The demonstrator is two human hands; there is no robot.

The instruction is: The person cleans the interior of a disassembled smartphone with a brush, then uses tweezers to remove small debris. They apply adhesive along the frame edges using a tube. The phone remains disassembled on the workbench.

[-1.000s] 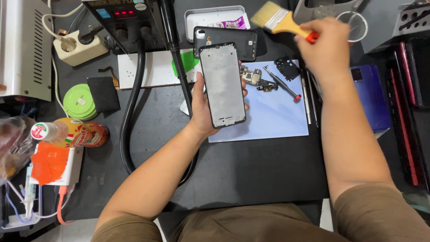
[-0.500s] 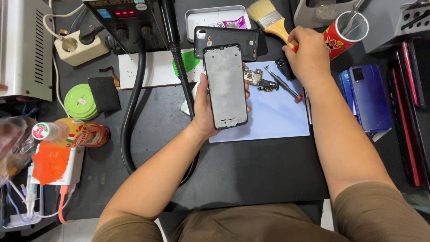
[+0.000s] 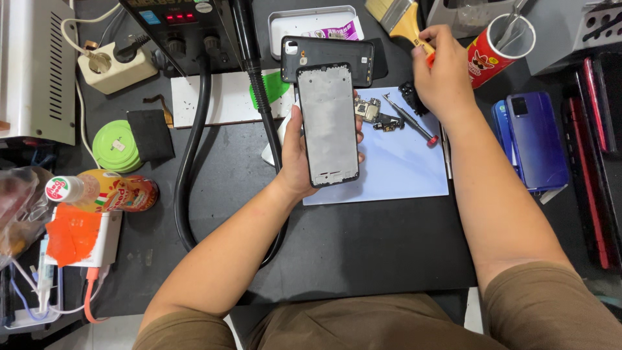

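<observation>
Since the earlier frame your right hand [image 3: 447, 78] had carried the paintbrush [image 3: 398, 19] back toward the red cup [image 3: 495, 48] at the table's [image 3: 363, 253] far edge, fingers closed on its handle. Your left hand [image 3: 298, 155] was clamped round the phone frame [image 3: 328, 123], holding it upright above the blue mat [image 3: 402, 168], approx. centre of view. The frame looked light, thin and stiff but likely fragile in the middle; gripping by the long side rails, as you did, seemed safest. Small parts and a screwdriver [image 3: 409, 120] lay on the mat beside it; a black back cover [image 3: 327, 58] sat behind.
</observation>
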